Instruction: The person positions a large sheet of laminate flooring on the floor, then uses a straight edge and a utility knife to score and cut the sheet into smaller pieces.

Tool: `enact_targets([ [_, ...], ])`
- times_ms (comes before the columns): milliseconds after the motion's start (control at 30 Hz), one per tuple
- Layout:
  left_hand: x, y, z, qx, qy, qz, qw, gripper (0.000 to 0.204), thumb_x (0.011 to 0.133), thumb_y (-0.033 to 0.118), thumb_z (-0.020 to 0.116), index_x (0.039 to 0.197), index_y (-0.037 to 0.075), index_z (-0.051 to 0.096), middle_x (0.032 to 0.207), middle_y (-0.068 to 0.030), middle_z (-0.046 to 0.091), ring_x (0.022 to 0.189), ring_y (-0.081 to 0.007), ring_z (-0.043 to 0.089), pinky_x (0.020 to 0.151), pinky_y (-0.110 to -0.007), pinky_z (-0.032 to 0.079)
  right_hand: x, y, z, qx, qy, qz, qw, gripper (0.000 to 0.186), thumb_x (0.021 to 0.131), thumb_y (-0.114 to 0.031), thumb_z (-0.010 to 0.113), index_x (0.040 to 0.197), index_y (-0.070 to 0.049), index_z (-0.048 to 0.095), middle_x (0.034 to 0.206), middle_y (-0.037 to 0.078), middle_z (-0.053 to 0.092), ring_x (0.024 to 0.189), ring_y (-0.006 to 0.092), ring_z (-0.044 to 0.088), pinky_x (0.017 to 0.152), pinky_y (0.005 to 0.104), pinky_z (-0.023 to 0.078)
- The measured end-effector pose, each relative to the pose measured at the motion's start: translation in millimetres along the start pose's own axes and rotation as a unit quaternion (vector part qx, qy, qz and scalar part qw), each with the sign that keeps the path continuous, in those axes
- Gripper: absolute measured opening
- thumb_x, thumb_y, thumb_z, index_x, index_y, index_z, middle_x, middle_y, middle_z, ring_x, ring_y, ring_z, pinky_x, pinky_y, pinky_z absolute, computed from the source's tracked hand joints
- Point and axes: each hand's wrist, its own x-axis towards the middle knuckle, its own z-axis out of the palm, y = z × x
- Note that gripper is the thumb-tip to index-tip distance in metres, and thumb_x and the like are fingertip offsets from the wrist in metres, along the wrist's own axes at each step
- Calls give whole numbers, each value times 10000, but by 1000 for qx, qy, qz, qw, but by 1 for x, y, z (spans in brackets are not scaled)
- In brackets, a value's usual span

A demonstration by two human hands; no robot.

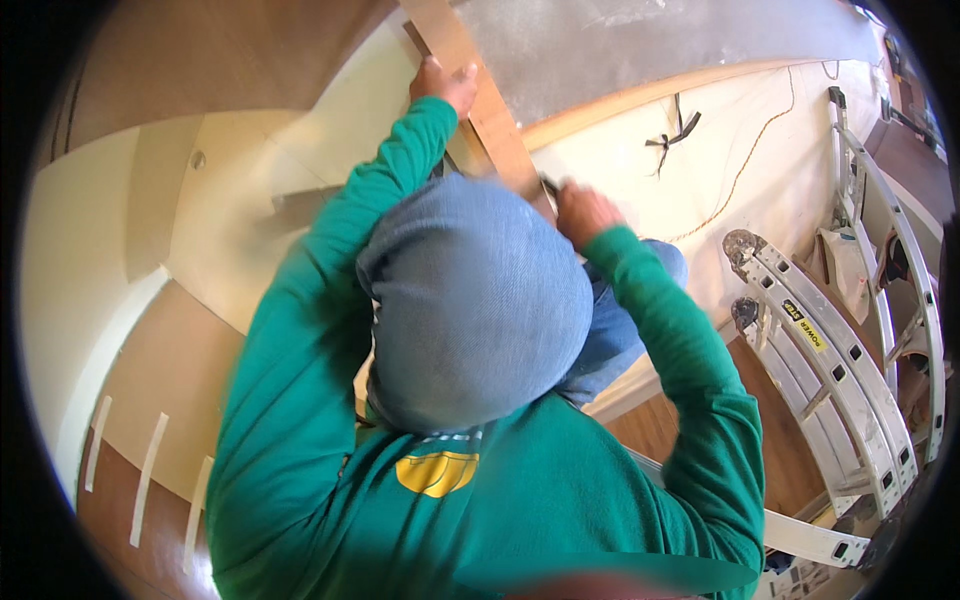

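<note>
My left hand (445,90) grips a long light-brown wooden board (492,115) near the top centre of the head view, its fingers curled on the board. Lower on the right, my right hand (585,215) is closed on a dark tool (548,185) beside the board's edge; the tool is mostly hidden, so I cannot tell its kind. My jeans-clad knee (470,300) fills the middle of the view and covers the board's lower part.
A grey slab with a wooden edge (660,30) runs along the top. Black straps (670,140) and a cord (750,150) lie against the pale surface. Folded aluminium ladders (830,370) stand at the right. Brown panels with pale strips (148,470) are at lower left.
</note>
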Motion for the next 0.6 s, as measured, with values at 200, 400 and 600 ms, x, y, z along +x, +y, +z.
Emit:
enact_targets([
  [200, -14, 14, -17, -41, -16, -26, 999, 689, 922, 338, 742, 1393, -75, 456, 1300, -234, 620, 957, -303, 717, 596, -373, 648, 9, -14, -42, 126, 261, -95, 952, 163, 915, -90, 523, 1014, 27, 466, 767, 288, 661, 749, 484, 677, 651, 574, 537],
  [400, 3, -1, -9, -62, -15, 9, 998, 603, 901, 341, 753, 1301, -52, 531, 1174, -234, 673, 887, -310, 731, 604, -393, 636, 118, -94, -104, 138, 227, -67, 962, 263, 930, -141, 561, 1102, 51, 509, 999, 328, 691, 959, 488, 687, 845, 539, 557],
  [600, 8, -10, 0, -59, 22, 64, 996, 488, 854, 235, 740, 1230, -30, 577, 1115, -293, 700, 1026, -415, 706, 886, -454, 573, 160, -115, -109, 167, 227, -53, 958, 400, 889, -232, 690, 1116, 66, 548, 1035, 333, 694, 1027, 500, 667, 896, 531, 547],
])
